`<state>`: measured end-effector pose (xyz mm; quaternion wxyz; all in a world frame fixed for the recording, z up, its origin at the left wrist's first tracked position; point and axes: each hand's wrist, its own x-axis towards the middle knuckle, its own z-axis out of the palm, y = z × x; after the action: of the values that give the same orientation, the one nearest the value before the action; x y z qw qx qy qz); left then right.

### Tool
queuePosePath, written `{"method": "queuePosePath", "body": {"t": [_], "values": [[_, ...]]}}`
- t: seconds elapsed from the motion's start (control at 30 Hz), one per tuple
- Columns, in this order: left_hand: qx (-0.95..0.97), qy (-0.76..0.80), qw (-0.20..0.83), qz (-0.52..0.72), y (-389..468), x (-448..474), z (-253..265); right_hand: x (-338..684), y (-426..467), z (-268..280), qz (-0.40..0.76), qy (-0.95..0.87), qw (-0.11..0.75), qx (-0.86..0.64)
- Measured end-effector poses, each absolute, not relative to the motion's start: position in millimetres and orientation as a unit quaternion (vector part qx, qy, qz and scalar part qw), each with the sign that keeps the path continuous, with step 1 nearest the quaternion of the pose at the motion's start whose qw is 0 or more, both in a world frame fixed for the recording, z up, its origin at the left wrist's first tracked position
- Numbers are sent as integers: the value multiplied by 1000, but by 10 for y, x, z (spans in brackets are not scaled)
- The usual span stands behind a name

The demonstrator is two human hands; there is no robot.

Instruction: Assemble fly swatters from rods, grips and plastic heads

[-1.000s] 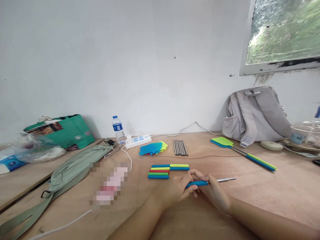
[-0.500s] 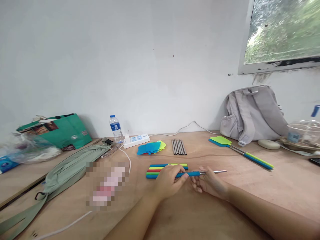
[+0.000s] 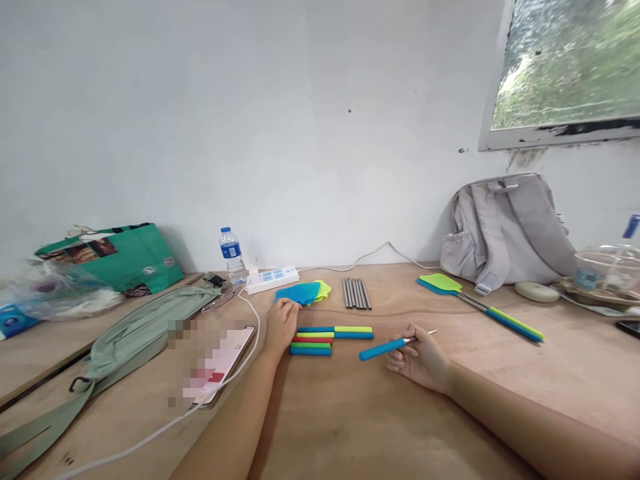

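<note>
Head view: the right hand (image 3: 419, 357) has its grip closed on a blue-sleeved metal rod (image 3: 387, 347), low over the wooden tabletop (image 3: 500, 393) at 5 o'clock from the coloured sleeves (image 3: 327, 339). The rod looks light and stiff, best held at its soft sleeve. At 10 o'clock, the left hand (image 3: 281, 321) rests half-open on the blue flaps (image 3: 299, 293), gripping nothing, with a white wall beyond.

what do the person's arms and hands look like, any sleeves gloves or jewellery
Both forearms are bare as far as the picture shows: no sleeve reaches into view on either arm. The left hand and right hand wear no gloves. No watch, bracelet or ring shows on either wrist or on the fingers. The nails are too small to judge.
</note>
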<state>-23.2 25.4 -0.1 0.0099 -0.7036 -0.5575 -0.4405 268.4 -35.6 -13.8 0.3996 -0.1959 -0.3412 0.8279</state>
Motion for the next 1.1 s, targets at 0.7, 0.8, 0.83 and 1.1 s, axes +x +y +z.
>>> {"method": "queuePosePath", "body": {"t": [0.7,0.8,0.83,1.1], "values": [[-743,-628,26,-230,475,-305,-136,2695,-304,-169,842,-313,379,-219],[-739,-616,15,-272,480,-328,-129,2697,-306,-170,841,-312,381,-225],[-740,-610,13,-282,479,-333,-124,2697,-308,-170,840,-311,382,-228],[-756,-591,-4,-280,536,-368,-178,2697,-292,-174,841,-315,376,-228]]}}
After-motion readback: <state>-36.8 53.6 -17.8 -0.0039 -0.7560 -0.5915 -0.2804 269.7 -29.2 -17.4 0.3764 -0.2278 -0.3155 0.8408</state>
